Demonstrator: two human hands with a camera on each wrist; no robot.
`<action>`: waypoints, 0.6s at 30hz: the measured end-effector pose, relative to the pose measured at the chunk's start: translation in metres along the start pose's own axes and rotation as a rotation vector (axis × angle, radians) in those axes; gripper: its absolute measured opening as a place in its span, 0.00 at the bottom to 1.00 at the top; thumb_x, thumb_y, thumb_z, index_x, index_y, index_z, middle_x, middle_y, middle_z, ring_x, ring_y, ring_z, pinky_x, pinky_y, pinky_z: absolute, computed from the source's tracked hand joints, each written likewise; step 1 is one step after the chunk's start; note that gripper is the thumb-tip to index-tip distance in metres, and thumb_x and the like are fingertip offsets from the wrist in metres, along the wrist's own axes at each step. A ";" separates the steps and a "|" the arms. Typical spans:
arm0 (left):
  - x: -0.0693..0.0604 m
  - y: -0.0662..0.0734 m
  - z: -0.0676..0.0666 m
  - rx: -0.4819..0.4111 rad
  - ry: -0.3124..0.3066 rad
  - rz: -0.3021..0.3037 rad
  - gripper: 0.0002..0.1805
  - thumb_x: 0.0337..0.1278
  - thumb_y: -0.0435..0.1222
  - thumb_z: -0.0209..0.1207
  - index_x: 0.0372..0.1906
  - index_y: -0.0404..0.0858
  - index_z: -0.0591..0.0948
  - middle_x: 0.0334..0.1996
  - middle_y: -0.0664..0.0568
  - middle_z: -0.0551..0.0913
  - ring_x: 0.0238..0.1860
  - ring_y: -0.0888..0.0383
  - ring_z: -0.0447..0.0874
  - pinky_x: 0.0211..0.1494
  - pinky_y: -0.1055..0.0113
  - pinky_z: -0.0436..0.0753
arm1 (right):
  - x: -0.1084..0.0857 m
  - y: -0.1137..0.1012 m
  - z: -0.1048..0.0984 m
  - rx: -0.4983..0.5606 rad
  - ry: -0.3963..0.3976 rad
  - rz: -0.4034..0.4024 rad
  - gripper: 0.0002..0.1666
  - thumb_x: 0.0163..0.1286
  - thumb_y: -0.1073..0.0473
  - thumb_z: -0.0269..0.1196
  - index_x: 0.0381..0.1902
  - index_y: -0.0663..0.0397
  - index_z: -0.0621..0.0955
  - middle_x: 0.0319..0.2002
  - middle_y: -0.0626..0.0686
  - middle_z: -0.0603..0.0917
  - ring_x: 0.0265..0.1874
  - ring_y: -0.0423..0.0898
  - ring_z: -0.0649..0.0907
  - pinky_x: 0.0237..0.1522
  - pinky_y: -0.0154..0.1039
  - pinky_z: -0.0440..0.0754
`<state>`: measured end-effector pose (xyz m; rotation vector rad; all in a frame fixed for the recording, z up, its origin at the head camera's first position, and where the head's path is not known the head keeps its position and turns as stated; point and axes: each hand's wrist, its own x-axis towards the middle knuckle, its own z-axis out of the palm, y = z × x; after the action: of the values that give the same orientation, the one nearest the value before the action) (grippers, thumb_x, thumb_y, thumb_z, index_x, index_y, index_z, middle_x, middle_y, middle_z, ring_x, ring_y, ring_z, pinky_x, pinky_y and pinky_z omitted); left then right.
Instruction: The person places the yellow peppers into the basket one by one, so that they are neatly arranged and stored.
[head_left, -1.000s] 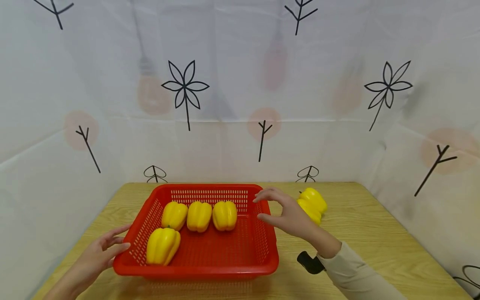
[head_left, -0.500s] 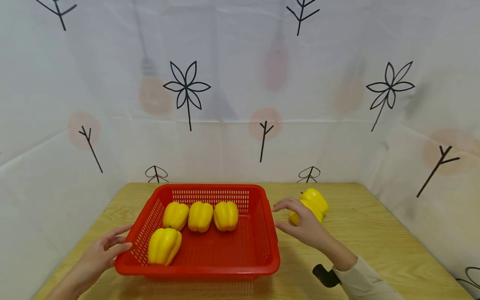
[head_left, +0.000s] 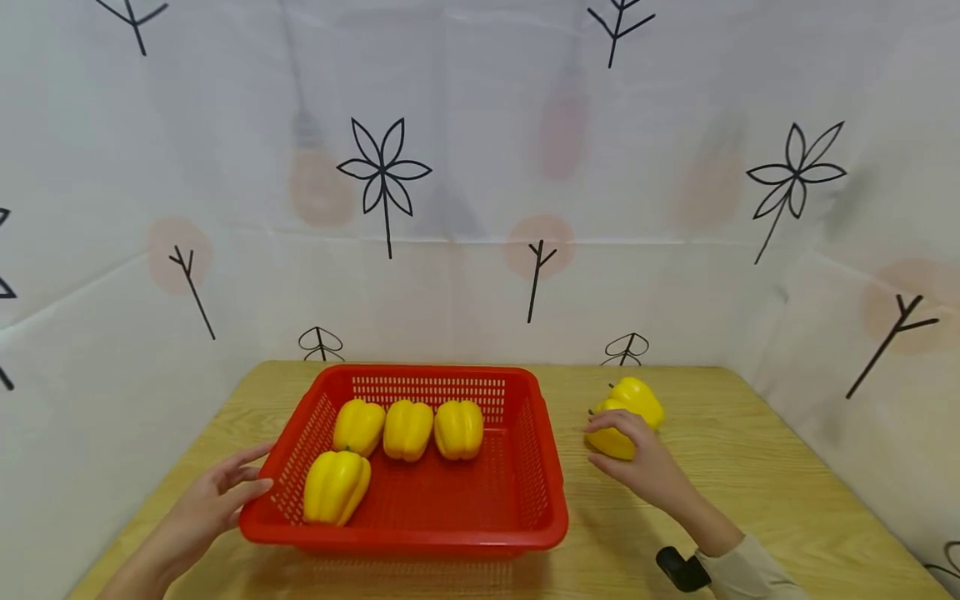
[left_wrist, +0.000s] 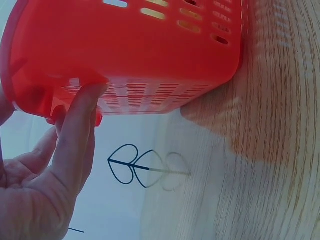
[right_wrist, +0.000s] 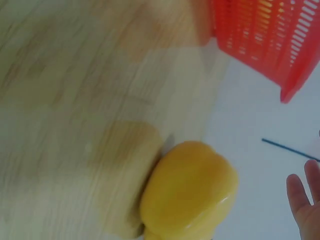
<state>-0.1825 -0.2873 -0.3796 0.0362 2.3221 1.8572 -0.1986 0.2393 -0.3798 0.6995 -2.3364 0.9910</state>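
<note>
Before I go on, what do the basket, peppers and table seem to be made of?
Basket: likely molded plastic, smooth and slightly glossy, judging by the regular slots.
Peppers: shiny and evenly yellow; possibly plastic imitations, but real ones can't be ruled out.
Table: wood or wood-look laminate, with visible grain and a faint sheen.

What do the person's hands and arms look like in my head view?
Both the left hand and right hand are gloveless. The right arm has a plain cream sleeve, with a black rounded piece beside its cuff. No left sleeve shows.
</note>
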 end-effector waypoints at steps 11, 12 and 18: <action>0.001 0.002 0.000 0.000 -0.014 -0.005 0.37 0.62 0.38 0.56 0.70 0.32 0.54 0.51 0.38 0.70 0.43 0.52 0.80 0.44 0.56 0.81 | -0.006 0.031 -0.004 -0.059 0.021 0.043 0.22 0.47 0.73 0.71 0.42 0.61 0.79 0.45 0.56 0.79 0.47 0.46 0.74 0.51 0.18 0.60; 0.001 0.002 0.000 0.002 -0.014 -0.004 0.37 0.62 0.38 0.56 0.70 0.32 0.54 0.51 0.38 0.70 0.43 0.52 0.80 0.44 0.56 0.81 | -0.006 0.035 -0.005 -0.075 0.022 0.053 0.22 0.47 0.73 0.71 0.42 0.62 0.79 0.45 0.56 0.79 0.46 0.47 0.74 0.51 0.18 0.60; 0.000 0.002 0.001 0.000 -0.008 -0.007 0.37 0.62 0.38 0.57 0.70 0.32 0.54 0.50 0.39 0.70 0.42 0.52 0.80 0.44 0.57 0.81 | -0.004 0.053 -0.007 -0.111 -0.009 0.152 0.23 0.48 0.74 0.70 0.44 0.64 0.78 0.46 0.61 0.78 0.49 0.58 0.73 0.53 0.48 0.68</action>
<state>-0.1826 -0.2863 -0.3777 0.0352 2.3133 1.8508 -0.2270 0.2777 -0.4050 0.4897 -2.4604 0.9143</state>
